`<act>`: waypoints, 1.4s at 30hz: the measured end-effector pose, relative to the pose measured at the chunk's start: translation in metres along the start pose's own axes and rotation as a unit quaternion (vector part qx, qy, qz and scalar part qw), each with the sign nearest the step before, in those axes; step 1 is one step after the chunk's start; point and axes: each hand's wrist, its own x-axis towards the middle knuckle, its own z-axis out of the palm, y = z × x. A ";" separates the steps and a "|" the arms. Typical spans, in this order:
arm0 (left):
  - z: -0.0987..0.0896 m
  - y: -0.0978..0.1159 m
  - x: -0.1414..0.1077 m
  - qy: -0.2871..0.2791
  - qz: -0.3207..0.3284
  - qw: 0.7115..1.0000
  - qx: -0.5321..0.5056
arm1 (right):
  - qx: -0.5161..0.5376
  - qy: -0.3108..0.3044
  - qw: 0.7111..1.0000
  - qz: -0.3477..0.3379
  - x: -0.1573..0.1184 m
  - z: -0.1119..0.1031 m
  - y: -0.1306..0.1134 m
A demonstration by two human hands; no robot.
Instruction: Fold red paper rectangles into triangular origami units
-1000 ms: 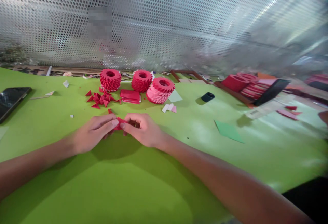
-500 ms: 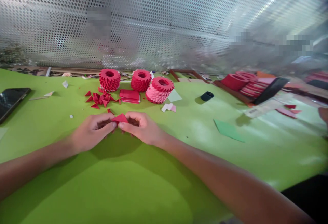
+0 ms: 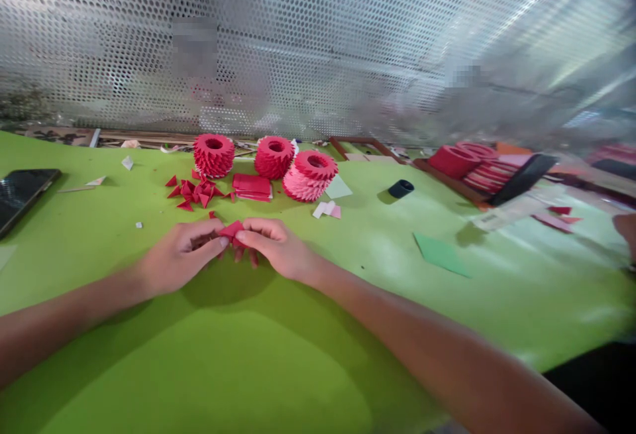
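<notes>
Between my two hands is a small piece of folded red paper [image 3: 231, 230]. My left hand [image 3: 186, 254] pinches its left side between thumb and fingers. My right hand [image 3: 275, 245] grips its right side, the thumb lying on the paper's front. Just beyond my hands lies a loose pile of red folded triangles [image 3: 195, 192]. Beside the pile is a stack of red paper slips [image 3: 252, 186]. Behind these stand a red ring of interlocked folded paper [image 3: 213, 156], a second red ring [image 3: 274, 157] and a pink ring with a red top [image 3: 311, 175].
A phone [image 3: 22, 195] lies at the left. To the right are white and pink scraps [image 3: 326, 209], a dark cylinder [image 3: 401, 188], a green paper sheet [image 3: 440, 254] and a tray [image 3: 450, 182] with more red rings. A perforated metallic sheet [image 3: 318, 43] rises behind. Part of another person's hand [image 3: 625, 232] shows far right.
The red paper has changed from a flat-looking triangle to a more folded shape. My right thumb has moved up onto it, and my right fingertips show below. The pile and rings stay put.
</notes>
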 end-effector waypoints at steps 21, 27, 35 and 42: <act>-0.003 0.002 -0.002 -0.031 -0.010 0.998 -0.060 | -0.143 -0.004 0.990 -0.012 -0.004 -0.003 -0.007; -0.004 -0.001 -0.001 -0.028 -0.023 0.997 -0.065 | -0.135 -0.015 0.991 -0.005 -0.003 -0.004 -0.006; -0.004 -0.004 0.000 -0.036 -0.006 0.995 -0.098 | -0.093 -0.011 0.996 -0.011 -0.001 -0.005 -0.003; -0.003 -0.001 0.001 -0.042 0.000 0.998 -0.046 | -0.112 0.008 0.994 -0.008 -0.001 -0.003 -0.007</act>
